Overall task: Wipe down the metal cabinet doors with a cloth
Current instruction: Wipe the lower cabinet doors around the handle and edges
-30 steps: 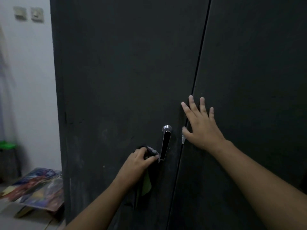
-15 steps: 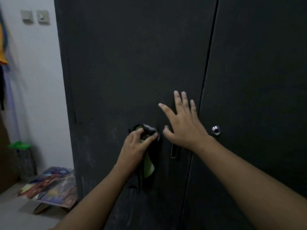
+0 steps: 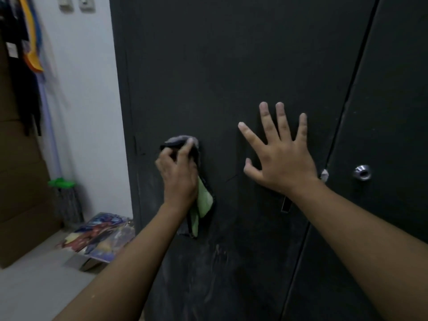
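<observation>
Left hand wiped the dark cabinet door while the right hand braced flat beside it.

The left hand (image 3: 179, 174) gripped a bunched cloth (image 3: 204, 201), fingers curled over its grey top, and pressed it against the left cabinet door (image 3: 220, 66); a green fold of the cloth hung down below the palm. The right hand (image 3: 279, 158) lay open on the same door, fingers straight and spread, just left of the seam with the right cabinet door (image 3: 393, 89). A slim handle (image 3: 286, 205) showed partly beneath the right wrist, and a round metal lock (image 3: 362, 173) sat on the right door. Pale dusty streaks (image 3: 215, 262) marked the lower left door. To the left stood a white wall (image 3: 88, 100), with colourful posters (image 3: 99, 237) lying on the floor.
</observation>
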### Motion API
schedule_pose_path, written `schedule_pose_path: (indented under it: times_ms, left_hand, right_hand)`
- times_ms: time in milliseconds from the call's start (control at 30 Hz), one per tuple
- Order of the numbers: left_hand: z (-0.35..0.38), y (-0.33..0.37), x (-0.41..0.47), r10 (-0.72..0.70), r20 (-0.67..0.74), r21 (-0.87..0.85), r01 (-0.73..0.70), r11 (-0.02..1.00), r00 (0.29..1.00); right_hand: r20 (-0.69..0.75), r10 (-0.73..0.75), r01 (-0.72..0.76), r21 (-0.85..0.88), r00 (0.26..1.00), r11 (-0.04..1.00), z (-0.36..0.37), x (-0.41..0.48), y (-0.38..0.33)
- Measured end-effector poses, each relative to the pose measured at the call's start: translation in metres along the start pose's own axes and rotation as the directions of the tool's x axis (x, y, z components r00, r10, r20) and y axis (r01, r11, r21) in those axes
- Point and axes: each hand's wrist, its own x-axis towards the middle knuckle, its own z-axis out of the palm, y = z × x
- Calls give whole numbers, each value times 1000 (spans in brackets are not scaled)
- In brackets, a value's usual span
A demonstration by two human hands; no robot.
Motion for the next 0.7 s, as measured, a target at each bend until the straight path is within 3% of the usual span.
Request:
schedule_pose_path:
  times_ms: [100,200,300,333,433,500,567,700]
  left_hand:
    - [9,-3,-35,179,166,12,-183,983,970]
    - [13,-18,-67,389,311,77,-431,899,867]
    - [1,-32,-67,574,341,92,-634,768,745]
    - [-1,-36,-59,576,319,78,-626,776,753]
    - [-8,-48,-28,388,152,62,-400,914,909]
    - [-14,-58,-14,128,27,49,-129,990,991]
    - [-17,-66,-10,-101,-81,-1,101,995,992]
    - [-17,-73,-34,-205,-101,0,206,979,973]
  right_hand:
    - [-5,1,-1,-13,1000,1000,1,0,0]
    - [-3,-4,4,-40,1000,999,2,-1,0]
    - [-1,-11,11,-54,1000,998,4,-2,-1]
    - [-2,-15,15,-58,1000,998,5,-3,-1]
    - [-7,-49,48,-84,999,995,7,-4,-2]
    - [-17,-76,74,-103,997,992,9,-4,-2]
    - [-18,-104,101,-119,994,988,10,-4,-1]
    - [14,-251,249,-163,968,955,13,-6,0]
